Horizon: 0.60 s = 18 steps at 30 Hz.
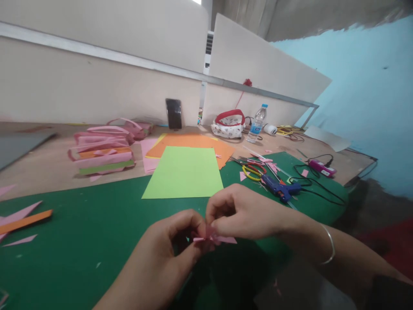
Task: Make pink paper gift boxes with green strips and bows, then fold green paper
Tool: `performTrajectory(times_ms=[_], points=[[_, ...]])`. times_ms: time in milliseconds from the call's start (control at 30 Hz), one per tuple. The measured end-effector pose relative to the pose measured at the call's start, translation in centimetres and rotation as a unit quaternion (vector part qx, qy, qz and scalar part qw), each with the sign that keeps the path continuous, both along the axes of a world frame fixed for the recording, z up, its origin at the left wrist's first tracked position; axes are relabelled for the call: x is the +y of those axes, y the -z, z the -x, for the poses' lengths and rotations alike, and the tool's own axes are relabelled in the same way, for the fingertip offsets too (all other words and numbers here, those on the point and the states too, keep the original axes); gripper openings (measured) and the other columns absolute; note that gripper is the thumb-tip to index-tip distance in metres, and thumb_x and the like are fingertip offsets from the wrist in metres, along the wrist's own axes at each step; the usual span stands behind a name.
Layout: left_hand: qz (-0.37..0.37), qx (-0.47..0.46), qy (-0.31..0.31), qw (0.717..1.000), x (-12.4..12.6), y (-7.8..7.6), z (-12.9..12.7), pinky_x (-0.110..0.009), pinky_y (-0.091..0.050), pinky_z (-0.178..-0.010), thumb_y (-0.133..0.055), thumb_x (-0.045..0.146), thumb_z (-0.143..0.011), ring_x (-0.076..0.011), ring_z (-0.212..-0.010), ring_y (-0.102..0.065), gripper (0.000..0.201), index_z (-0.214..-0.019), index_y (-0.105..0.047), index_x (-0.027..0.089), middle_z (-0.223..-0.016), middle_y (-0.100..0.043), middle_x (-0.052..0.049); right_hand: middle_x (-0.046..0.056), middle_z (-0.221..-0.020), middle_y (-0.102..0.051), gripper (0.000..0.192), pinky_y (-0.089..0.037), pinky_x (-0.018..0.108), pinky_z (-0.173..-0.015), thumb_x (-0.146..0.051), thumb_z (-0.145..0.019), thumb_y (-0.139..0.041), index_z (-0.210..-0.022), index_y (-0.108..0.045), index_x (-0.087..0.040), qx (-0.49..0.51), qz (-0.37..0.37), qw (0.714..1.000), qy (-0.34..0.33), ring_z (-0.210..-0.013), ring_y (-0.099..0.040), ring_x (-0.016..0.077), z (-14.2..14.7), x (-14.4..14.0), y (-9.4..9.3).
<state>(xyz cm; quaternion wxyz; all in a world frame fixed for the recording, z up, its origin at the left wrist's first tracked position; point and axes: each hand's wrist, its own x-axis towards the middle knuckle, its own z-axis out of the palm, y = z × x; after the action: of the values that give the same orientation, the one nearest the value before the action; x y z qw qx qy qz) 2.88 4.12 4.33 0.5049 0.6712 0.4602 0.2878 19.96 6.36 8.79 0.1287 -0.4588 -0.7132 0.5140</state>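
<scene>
Over the green mat [80, 241], low and centre: small pink paper piece [213, 238] pinched between both hands, long axis running roughly left-right, one pointed tip poking out to the right. Left hand [167, 249] curled shut on its left end, right hand [245, 213] with fingertips closed on the top. Middle of the piece mostly buried under fingers, so exact shape hard to make out. Further back: lime green sheet [183, 172], blue glue gun [280, 189], yellow scissors [253, 171].

Wooden worktop [48, 165], green mat [80, 241], lime paper sheet [185, 172], orange sheets [193, 142], scissors [253, 170], blue glue gun [279, 188], water bottle [257, 124]
</scene>
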Motion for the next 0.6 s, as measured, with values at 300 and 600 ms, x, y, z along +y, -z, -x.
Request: performTrajectory(times_ms=[300,600], points=[[-0.036,0.031,-0.005,0.999,-0.1,0.1,0.0,-0.022,-0.039,-0.060,-0.056,0.031,-0.076,-0.0140,-0.065,-0.055,0.019,-0.059,-0.055,0.022,-0.064,-0.062,0.004,-0.006,-0.056,-0.051,0.009,-0.030,0.015,-0.041,-0.009,-0.065,-0.048,-0.065,-0.055,-0.016,-0.014,0.024,0.999,-0.043,-0.048,-0.043,0.0056,-0.3,1.1,-0.3],[0.121,-0.110,-0.046,0.985,0.1,-0.2,-0.1,-0.021,-0.041,-0.056,-0.067,0.032,-0.067,-0.0125,-0.061,-0.059,0.017,-0.063,-0.055,0.020,-0.062,-0.066,0.004,-0.003,-0.065,-0.057,0.009,-0.037,0.018,-0.052,-0.022,-0.079,-0.059,-0.078,-0.064,-0.014,0.031,-0.073,0.994,-0.070,-0.059,-0.049,0.0074,-1.4,0.6,-0.6]])
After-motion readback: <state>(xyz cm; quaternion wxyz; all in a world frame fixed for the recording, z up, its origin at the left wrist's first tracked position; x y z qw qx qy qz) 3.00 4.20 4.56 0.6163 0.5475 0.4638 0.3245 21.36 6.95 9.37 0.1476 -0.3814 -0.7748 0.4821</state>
